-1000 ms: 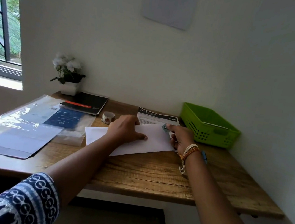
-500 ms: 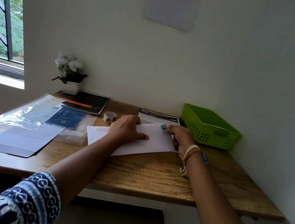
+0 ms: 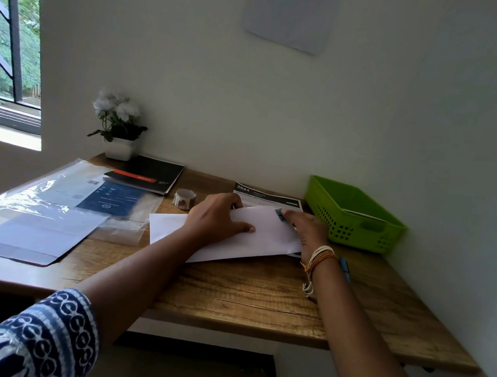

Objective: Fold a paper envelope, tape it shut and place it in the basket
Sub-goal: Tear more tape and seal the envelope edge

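A white paper envelope (image 3: 266,237) lies flat on the wooden desk (image 3: 243,297). My left hand (image 3: 216,220) rests on its middle with the fingers spread and the thumb stretched across the paper. My right hand (image 3: 308,230) sits at the envelope's right end and pinches a small blue-grey piece of tape (image 3: 280,215) against the paper's upper right corner. A roll of patterned tape (image 3: 184,198) stands just behind the left hand. The green plastic basket (image 3: 353,213) stands at the back right, beside the right hand.
A printed sheet (image 3: 266,197) lies behind the envelope. A black notebook (image 3: 149,173), a white flower pot (image 3: 120,128) and clear plastic sleeves with papers (image 3: 56,211) fill the left side. A blue pen (image 3: 344,267) lies by my right wrist. Walls close the back and right.
Both hands stay on the envelope in nearly the same spots. The right hand has shifted only slightly at the corner with the tape.
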Motion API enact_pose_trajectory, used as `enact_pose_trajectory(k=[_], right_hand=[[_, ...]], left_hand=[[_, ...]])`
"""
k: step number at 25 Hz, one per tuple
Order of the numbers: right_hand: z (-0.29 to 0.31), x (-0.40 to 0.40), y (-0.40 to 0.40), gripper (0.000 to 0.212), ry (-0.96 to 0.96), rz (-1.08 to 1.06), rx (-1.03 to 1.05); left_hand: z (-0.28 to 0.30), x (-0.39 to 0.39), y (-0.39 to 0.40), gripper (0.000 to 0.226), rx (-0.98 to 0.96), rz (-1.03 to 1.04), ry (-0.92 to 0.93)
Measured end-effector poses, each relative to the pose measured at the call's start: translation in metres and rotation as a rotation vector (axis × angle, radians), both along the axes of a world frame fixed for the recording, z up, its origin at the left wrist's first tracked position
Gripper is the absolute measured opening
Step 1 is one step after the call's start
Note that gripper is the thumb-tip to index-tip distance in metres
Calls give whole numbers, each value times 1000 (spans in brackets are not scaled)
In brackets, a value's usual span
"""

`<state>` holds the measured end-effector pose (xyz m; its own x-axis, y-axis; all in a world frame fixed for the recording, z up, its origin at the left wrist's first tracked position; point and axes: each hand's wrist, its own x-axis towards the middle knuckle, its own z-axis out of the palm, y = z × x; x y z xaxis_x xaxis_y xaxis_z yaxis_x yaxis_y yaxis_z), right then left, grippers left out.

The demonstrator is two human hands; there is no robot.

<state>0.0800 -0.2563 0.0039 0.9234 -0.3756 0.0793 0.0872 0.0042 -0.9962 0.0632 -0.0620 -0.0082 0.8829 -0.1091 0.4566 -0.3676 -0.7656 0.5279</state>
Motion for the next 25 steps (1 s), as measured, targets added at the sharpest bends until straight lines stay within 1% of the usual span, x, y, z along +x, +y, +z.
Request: enact_pose_trajectory(k=[2,5,6,7,10,15,17,19,21,25], right_hand=[[1,1,-2,27,5,4,-3],[4,1,-5,52,91,47,8],[5,-1,-4,56,129,76,4],[6,-2,-4,56,150,103,-7],[8,-5,-3,40,153,144,-8],[8,-4,-3,33,137,128,33],[8,-4,-5,29,124,173,53],[9,-6,-7,30,119,261,79],[9,-7,-9,33,119,310,54],[9,-8,-9,36,98,308,23]], left_hand=[[0,0,0,45,-5,-3,0],[2,-1,0,43,-2,-15,-2],[2,-1,0,42,4,-21,-4],[2,-1,0,41,16,-29,-5],[2,0,0,38,42,-40,2],[0,1,1,40,45,-28,-3],[-1,1,2,40,40,-16,-3],[-1,2,3,40,39,-5,0],[-1,1,5,40,34,8,6],[-1,2,5,41,29,6,9]])
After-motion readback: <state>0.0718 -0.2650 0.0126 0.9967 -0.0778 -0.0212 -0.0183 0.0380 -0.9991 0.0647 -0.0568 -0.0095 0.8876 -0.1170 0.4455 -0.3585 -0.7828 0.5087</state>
